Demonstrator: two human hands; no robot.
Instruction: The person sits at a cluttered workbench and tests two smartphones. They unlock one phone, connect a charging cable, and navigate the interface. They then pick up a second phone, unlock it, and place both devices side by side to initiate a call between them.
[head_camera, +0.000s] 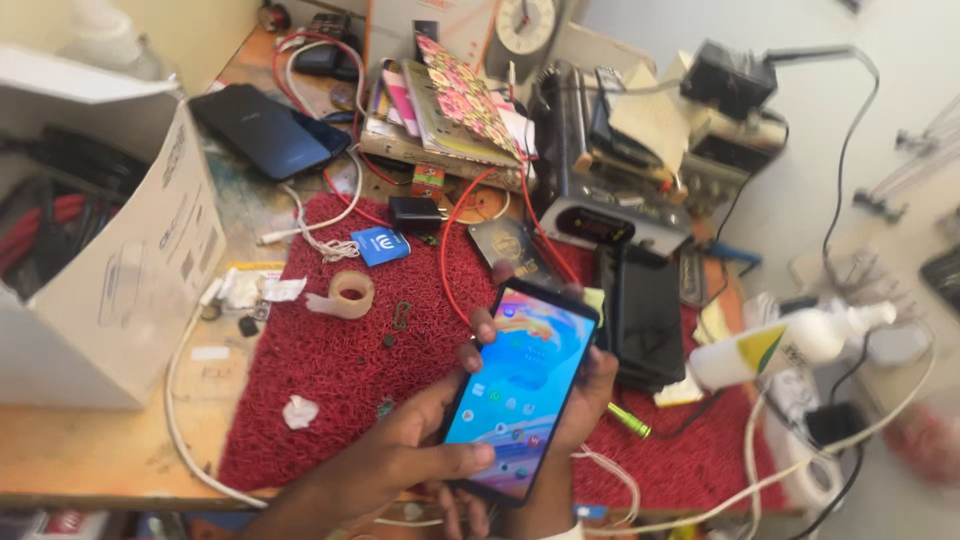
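Red matting (340, 370) carries tape roll (351, 293) and white bottle (790, 345) near the phone (520, 390), both hands' grip clamped on it.

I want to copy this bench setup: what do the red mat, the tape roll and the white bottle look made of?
The red mat looks like looped plastic or rubber fibre, coarse and matte, judging by its nubbly surface. The tape roll seems paper-like or thin film, beige and dull; which one cannot be told. The white bottle looks like smooth, slightly glossy plastic, lying on its side.
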